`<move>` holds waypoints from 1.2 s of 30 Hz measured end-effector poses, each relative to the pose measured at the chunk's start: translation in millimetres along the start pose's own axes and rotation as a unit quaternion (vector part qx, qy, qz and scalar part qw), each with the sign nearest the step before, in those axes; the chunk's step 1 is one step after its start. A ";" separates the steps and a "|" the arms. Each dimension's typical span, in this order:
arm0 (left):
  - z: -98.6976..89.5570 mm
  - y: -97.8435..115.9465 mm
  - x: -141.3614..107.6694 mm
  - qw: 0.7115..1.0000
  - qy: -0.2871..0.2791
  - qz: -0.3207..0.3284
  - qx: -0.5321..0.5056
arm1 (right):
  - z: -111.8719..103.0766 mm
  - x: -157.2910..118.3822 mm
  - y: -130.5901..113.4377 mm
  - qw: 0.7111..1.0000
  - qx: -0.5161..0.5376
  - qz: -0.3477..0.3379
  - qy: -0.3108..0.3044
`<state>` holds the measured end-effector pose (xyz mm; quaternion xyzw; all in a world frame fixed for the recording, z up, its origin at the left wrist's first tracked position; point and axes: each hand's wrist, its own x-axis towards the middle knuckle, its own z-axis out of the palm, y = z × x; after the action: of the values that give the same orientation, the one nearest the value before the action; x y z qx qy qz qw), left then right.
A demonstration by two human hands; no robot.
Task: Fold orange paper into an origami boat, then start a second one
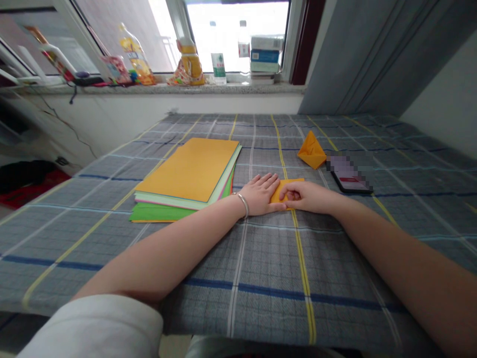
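Grips on the folded orange paper (286, 191), which lies flat on the checked cloth (261, 263), mostly under my right grip (308, 196). Right grip curled over it, pressing down; cannot tell if pinching. Left grip (261, 195) open, palm down, fingertips at the paper's left edge. Stack of coloured paper (186, 169) sits just left of my left wrist, its squared edges tilted by the view. Origami boat (312, 150) stands beyond the paper, near the phone (349, 174), which lies just beyond my right grip. Cloth's near edge well below both grips
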<state>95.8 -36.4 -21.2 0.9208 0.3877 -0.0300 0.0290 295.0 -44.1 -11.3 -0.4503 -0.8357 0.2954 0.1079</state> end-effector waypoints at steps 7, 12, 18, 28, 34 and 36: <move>-1.8 0.7 -0.2 1.000 -0.007 -0.006 0.008 | -4.0 1.6 0.5 0.999 -0.011 0.028 -0.010; -1.9 2.0 -0.5 1.000 -0.001 -0.006 0.004 | -3.0 2.6 -2.9 0.994 -0.075 0.075 0.009; -0.2 1.5 0.2 1.000 -0.007 -0.007 0.000 | -5.8 1.0 -9.7 0.987 -0.125 0.104 0.010; -2.8 0.5 1.1 1.000 -0.019 -0.013 -0.019 | -14.9 -2.0 -10.0 0.970 -0.189 0.151 -0.038; -5.5 -1.4 -1.0 0.999 -0.050 -0.006 -0.005 | -20.3 -5.0 -6.8 0.956 -0.219 0.181 -0.076; -7.7 -5.7 -2.5 0.998 -0.067 0.002 -0.003 | -23.4 -6.8 -7.4 0.952 -0.224 0.184 -0.098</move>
<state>90.3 -33.6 -13.6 0.9173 0.3834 -0.0902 0.0578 304.2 -43.5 12.5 -0.5777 -0.7894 0.1580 -0.1346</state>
